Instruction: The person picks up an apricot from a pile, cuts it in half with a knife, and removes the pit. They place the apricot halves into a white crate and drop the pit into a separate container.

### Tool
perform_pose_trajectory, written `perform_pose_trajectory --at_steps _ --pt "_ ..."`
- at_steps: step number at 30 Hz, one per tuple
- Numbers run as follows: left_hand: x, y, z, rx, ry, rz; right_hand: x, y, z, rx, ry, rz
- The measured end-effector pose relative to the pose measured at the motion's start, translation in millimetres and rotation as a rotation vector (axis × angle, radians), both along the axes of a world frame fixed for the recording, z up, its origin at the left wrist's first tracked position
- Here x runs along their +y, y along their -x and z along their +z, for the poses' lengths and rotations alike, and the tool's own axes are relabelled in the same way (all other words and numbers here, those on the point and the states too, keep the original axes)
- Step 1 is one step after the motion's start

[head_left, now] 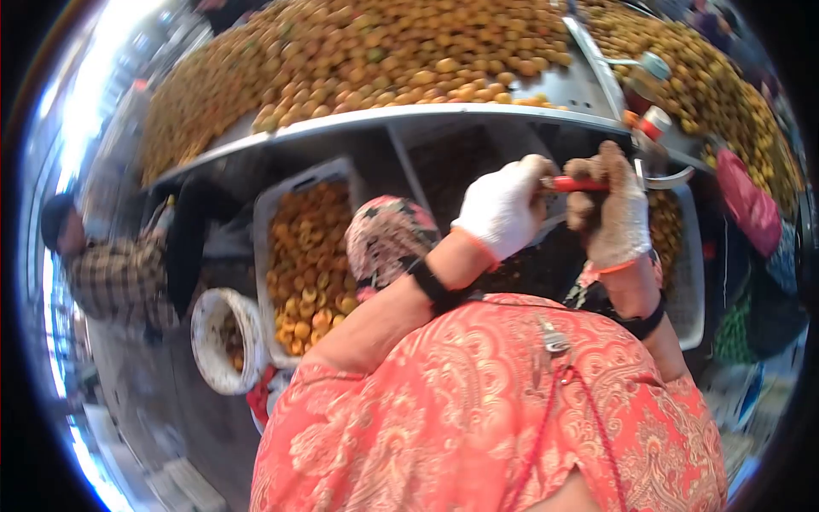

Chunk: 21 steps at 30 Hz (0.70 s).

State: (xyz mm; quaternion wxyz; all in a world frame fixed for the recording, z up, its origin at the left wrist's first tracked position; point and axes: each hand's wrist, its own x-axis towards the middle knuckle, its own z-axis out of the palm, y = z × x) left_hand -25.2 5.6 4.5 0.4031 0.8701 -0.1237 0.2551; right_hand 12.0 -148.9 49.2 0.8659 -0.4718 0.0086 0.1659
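Note:
My left hand [503,205], in a white glove, is closed on one end of a red-handled tool [576,183] held in front of my chest. The fingers of my right hand [610,213], in a glove stained brown, wrap round the same handle farther right. A curved metal piece [670,179] shows just right of that hand; whether it belongs to the tool I cannot tell. Both hands are near the close edge of a metal table [375,118] heaped with orange-yellow fruit [375,60] that looks like apricots.
Left of my lap, a white crate [263,222] holds cut fruit [309,273], beside a white bucket [203,341]. Another crate [693,290] with fruit is at my right. A person in a checked shirt [119,277] sits at far left. A red-and-white container [655,122] stands on the table.

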Motion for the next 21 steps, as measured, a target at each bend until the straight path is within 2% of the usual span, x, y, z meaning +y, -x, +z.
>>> perform_pose_trajectory --at_steps 2,4,5,6,7,8,9,10,12,14,15,18,21 --pt "5 -2 -10 0.077 0.038 0.008 3 0 0 -0.065 0.133 -0.039" --pt "17 -10 -27 0.244 0.209 0.073 0 -6 -3 -0.357 0.229 -0.018" --pt "24 -10 -32 0.230 0.320 0.077 -1 -9 -3 -0.449 0.359 -0.034" --pt "29 -8 -37 0.224 0.327 0.095 0 -9 0 -0.543 0.491 -0.058" --pt "30 -3 -25 0.484 0.547 0.033 4 -6 9 -0.601 0.801 0.022" --pt "29 2 -10 0.745 0.764 -0.044 10 3 12 -0.655 0.854 0.163" --pt "30 10 5 0.846 0.760 -0.131 14 2 -1 -0.809 0.840 0.235" --pt "27 11 2 0.854 0.809 -0.217 19 2 -12 -0.964 0.823 0.308" --pt "35 15 -1 0.914 1.006 -0.311 22 -1 -7 -0.921 0.895 0.392" --pt "39 22 2 0.904 1.075 -0.358 26 -3 -7 -1.345 1.002 0.305" --pt "39 23 3 0.894 1.137 -0.409 28 2 -1 -1.235 1.060 0.350" --pt "39 19 -11 0.813 1.072 -0.369 35 3 -5 -1.292 1.080 0.280" --pt "65 39 24 0.789 0.910 -0.151 38 -1 -10 -1.160 1.041 0.223"
